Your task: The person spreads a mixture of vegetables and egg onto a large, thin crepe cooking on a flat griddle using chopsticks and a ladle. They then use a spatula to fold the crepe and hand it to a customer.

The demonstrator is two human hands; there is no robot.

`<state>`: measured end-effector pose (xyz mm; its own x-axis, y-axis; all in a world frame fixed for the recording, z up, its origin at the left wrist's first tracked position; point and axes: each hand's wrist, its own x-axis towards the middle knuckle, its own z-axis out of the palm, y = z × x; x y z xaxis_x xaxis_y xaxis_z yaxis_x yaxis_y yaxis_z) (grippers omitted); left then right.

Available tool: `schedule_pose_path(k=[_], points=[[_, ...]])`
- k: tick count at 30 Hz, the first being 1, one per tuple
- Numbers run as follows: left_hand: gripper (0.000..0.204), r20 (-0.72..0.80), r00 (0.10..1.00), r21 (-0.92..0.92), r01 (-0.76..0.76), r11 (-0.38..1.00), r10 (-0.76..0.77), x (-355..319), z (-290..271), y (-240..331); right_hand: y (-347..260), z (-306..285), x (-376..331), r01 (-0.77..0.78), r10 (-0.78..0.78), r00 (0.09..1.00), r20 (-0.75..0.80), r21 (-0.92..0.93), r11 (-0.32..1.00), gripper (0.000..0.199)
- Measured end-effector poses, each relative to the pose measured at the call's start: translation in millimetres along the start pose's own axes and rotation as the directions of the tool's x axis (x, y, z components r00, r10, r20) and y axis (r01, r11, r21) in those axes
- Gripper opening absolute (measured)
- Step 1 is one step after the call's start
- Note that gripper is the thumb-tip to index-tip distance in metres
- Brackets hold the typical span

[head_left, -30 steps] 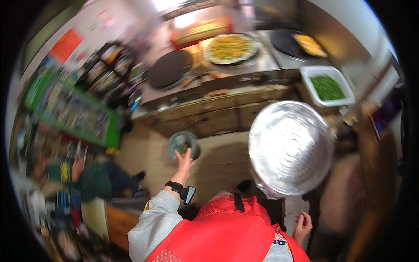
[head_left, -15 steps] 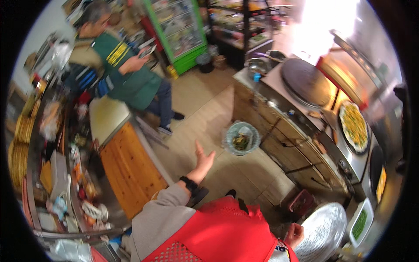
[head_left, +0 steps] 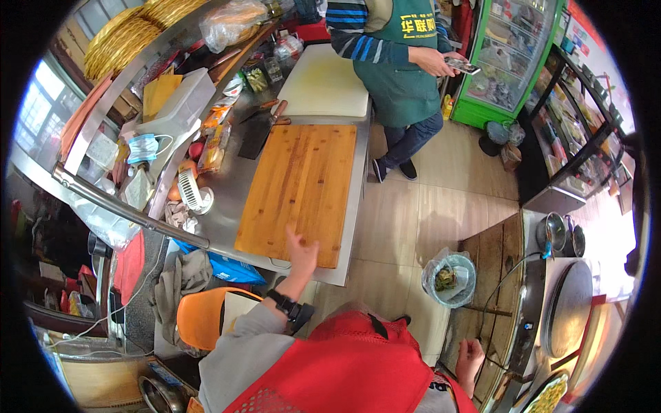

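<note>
My left hand [head_left: 301,252] is held over the near end of a wooden cutting board [head_left: 296,186], thumb and fingers spread and nothing in them. Whether it touches the board I cannot tell. A dark watch is on that wrist. At the lower right hangs my right hand [head_left: 471,359], its fingers curled in and no object visible in them, beside the wooden side of the stove counter [head_left: 492,275]. Past the board's far left corner lies a cleaver [head_left: 256,135] with a wooden handle. A white cutting board [head_left: 327,82] lies beyond.
A person in a green apron [head_left: 406,79] stands at the far end, holding a phone [head_left: 463,66]. A lined waste bin [head_left: 449,278] is on the floor. An orange chair [head_left: 200,318] stands near my left elbow. A small white fan [head_left: 195,192] sits left of the board.
My view has swung left, from the stove side to the steel table. My left hand, over the floor before, is now over the wooden board. My right hand is now away from the metal basin.
</note>
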<state>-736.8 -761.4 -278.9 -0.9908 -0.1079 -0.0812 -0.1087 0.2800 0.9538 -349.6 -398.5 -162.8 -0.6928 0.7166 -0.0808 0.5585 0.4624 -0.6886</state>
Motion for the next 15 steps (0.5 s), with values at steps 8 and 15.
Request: schedule_pose_path(k=[8, 15], points=[[0.094, 0.826, 0.545, -0.094, 0.379, 0.921, -0.140, -34.5, 24.4, 104.1, 32.2, -8.1, 88.7, -0.261, 0.382, 0.922, -0.059, 0.636, 0.726, 0.089], [0.099, 0.990, 0.142, -0.028, 0.264, 0.964, -0.010, -73.4, 160.5, 208.3, 135.1, -86.1, 129.6, -0.254, 0.674, 0.686, -0.275, 0.777, 0.576, 0.087]])
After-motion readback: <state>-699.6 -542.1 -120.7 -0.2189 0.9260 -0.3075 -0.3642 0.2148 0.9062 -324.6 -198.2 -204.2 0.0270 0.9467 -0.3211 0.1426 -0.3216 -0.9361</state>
